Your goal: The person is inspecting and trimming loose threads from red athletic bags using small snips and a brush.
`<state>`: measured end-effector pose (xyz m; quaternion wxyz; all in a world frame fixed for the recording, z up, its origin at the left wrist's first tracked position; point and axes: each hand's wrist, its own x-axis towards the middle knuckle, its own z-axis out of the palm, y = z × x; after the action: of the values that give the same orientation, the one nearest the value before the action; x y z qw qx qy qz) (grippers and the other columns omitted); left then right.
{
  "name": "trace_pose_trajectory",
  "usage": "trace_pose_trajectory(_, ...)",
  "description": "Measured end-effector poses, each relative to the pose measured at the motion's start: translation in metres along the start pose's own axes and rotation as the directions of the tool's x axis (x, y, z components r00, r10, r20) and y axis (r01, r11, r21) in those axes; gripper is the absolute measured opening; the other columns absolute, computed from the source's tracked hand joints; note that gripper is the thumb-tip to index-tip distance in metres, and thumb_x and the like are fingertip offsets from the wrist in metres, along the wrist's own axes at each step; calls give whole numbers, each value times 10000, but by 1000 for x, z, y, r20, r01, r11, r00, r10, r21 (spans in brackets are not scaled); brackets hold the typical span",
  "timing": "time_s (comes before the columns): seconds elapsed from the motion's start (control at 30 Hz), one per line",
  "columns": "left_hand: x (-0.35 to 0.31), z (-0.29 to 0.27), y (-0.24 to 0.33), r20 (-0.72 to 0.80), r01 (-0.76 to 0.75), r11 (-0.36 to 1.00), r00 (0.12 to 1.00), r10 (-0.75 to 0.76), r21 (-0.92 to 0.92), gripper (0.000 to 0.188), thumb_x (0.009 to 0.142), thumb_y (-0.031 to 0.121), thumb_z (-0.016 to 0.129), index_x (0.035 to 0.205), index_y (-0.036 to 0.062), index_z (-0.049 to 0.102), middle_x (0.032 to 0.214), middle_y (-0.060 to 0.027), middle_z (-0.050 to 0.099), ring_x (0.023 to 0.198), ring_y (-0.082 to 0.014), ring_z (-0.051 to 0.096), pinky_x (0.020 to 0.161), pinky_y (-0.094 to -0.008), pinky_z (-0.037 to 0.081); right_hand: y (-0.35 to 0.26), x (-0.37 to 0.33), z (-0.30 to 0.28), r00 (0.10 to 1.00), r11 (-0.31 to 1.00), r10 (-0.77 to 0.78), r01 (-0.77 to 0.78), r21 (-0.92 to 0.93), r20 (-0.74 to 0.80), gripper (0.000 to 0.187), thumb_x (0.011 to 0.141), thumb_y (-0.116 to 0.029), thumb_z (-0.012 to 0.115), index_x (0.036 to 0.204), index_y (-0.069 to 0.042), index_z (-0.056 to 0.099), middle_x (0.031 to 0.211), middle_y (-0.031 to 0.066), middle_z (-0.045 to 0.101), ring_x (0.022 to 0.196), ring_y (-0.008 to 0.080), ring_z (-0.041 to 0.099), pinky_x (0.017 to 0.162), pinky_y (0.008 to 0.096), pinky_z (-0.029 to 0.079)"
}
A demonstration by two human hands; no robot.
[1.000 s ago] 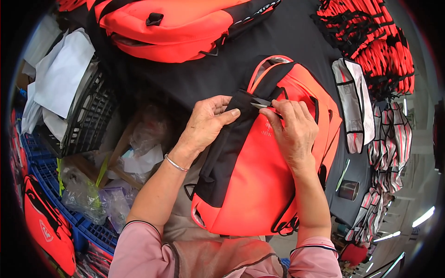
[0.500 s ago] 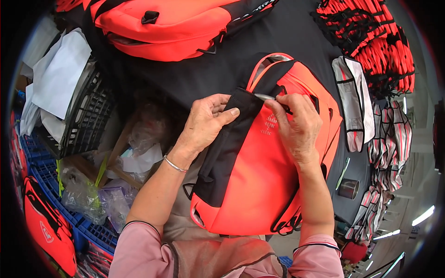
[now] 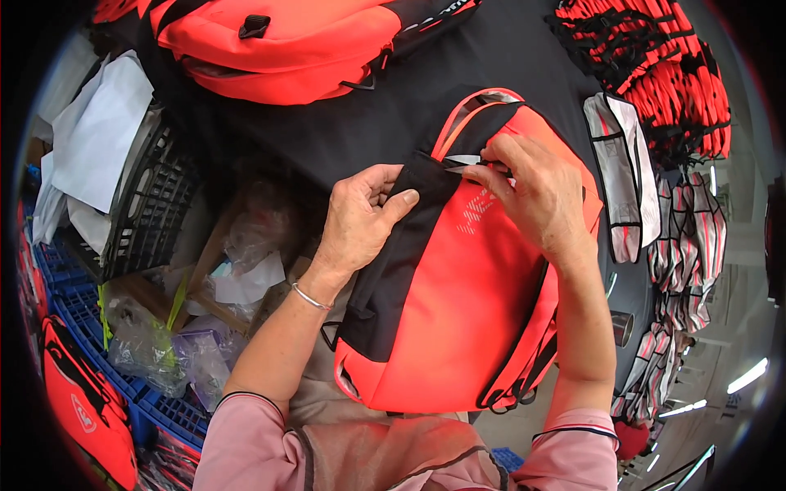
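Observation:
A red-orange and black backpack (image 3: 458, 303) lies in front of me, near the table's front edge. My left hand (image 3: 356, 217) pinches the black fabric panel along the bag's left side, thumb on top. Between the fingers of my right hand (image 3: 540, 184) is a pair of metal thread snips (image 3: 467, 160). Their two blades are apart and point left at the upper corner of the black panel, just below the orange-edged loop of the bag's top opening. Any thread at the blades is too small to make out.
Another red-orange bag (image 3: 278, 57) lies at the far left of the black table (image 3: 393, 131). A grey-white strap piece (image 3: 618, 176) and a metal cup (image 3: 622, 329) sit at the right. Stacked red pieces (image 3: 679, 90) stand beyond. A black crate (image 3: 155, 196) with papers is at left.
The snips' blades have spread apart and show more clearly. My right hand has turned and shifted slightly, its forearm swinging right. The left hand keeps its hold on the black panel.

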<state>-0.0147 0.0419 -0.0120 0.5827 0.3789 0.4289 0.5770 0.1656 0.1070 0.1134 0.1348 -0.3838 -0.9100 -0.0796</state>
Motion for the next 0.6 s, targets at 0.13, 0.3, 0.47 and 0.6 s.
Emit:
trace_pose_trajectory(0.13, 0, 1, -1, -1, -14, 1000, 1000, 14, 0, 225, 878, 20, 686, 1088, -60, 668, 875, -29, 700, 766, -43, 608, 701, -204, 508, 12, 11, -3, 989, 990, -137, 134, 46, 64, 283, 814, -305, 751, 802, -93, 564, 665, 29, 558, 644, 206, 584, 522, 358, 444)
trace_pose_trajectory(0.3, 0, 0, -2, 6, -7, 1000, 1000, 7, 4, 220, 878, 19, 684, 1084, -57, 669, 878, -31, 702, 767, -46, 609, 702, -208, 511, 20, 7, -2, 983, 974, 5, -46, 220, 182, 268, 832, -281, 751, 787, -73, 588, 697, 37, 623, 638, 200, 611, 546, 324, 463)
trace_pose_trajectory(0.47, 1, -2, -6, 15, -25, 999, 1000, 24, 25, 224, 874, 20, 690, 1081, -63, 665, 871, -31, 695, 765, -45, 604, 703, -211, 512, 20, -1, -3, 889, 660, 266, -451, 602, 374, 240, 840, -258, 758, 817, -52, 636, 726, 60, 674, 630, 195, 644, 575, 302, 490)
trace_pose_trajectory(0.6, 3, -5, -7, -17, -53, 995, 998, 54, 81, 273, 903, 88, 680, 1126, -66, 656, 894, -45, 684, 798, -52, 601, 725, -218, 509, 10, -1, 8, 990, 933, 101, -129, 335, 98, 227, 845, -247, 752, 859, -44, 651, 725, 60, 681, 625, 198, 659, 568, 307, 497)
